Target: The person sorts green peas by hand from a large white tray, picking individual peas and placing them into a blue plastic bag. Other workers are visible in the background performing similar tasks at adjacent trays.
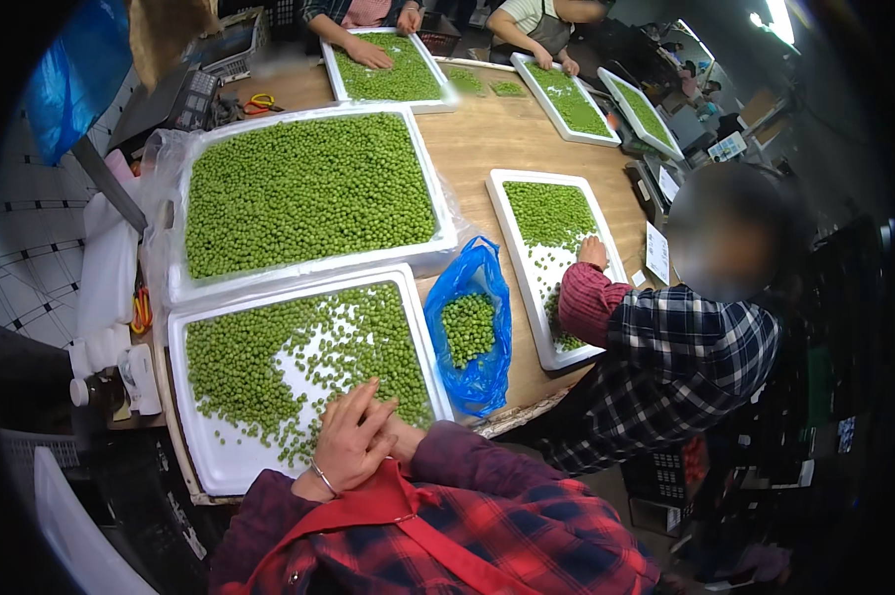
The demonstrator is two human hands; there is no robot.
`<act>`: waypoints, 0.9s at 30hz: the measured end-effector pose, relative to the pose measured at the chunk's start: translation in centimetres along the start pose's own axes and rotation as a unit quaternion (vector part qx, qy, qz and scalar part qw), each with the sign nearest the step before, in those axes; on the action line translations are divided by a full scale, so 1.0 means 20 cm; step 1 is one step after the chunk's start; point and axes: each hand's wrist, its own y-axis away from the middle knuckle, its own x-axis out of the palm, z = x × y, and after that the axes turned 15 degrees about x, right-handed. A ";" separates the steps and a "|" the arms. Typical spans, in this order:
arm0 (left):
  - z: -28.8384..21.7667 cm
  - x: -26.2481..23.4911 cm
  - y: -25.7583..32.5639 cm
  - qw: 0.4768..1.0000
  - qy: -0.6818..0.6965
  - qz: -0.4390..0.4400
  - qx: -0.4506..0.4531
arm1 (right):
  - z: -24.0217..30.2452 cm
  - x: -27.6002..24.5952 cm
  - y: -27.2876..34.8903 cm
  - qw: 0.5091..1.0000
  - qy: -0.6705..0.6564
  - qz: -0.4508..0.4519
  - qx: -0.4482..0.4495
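Note:
At the near edge of a white foam tray, my left hand lies across my right hand, its fingers stretched out. A bracelet circles the left wrist. The right hand's fingers are mostly hidden beneath the left, so their pose cannot be made out. Green peas heap up on the tray's left and right sides, with a thinner scatter between them where white foam shows. Just right of this tray, a blue plastic bag stands open with peas inside.
A larger tray full of peas adjoins mine on the far side. A co-worker in a checked jacket reaches into a narrow tray at right. Two more people handle pea trays at the far side. Orange-handled tools lie at left.

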 end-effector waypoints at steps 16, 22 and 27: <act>0.19 0.07 0.74 0.829 0.241 -0.312 -0.397 | 0.88 -0.24 0.54 0.520 0.575 -0.576 -0.260; 0.16 0.06 0.90 0.868 0.051 -0.304 -0.389 | 0.69 -0.08 0.02 0.640 0.591 -0.399 -0.288; 0.19 0.02 0.87 0.874 0.016 -0.309 -0.375 | 0.26 0.22 -0.40 0.650 0.699 -0.212 -0.211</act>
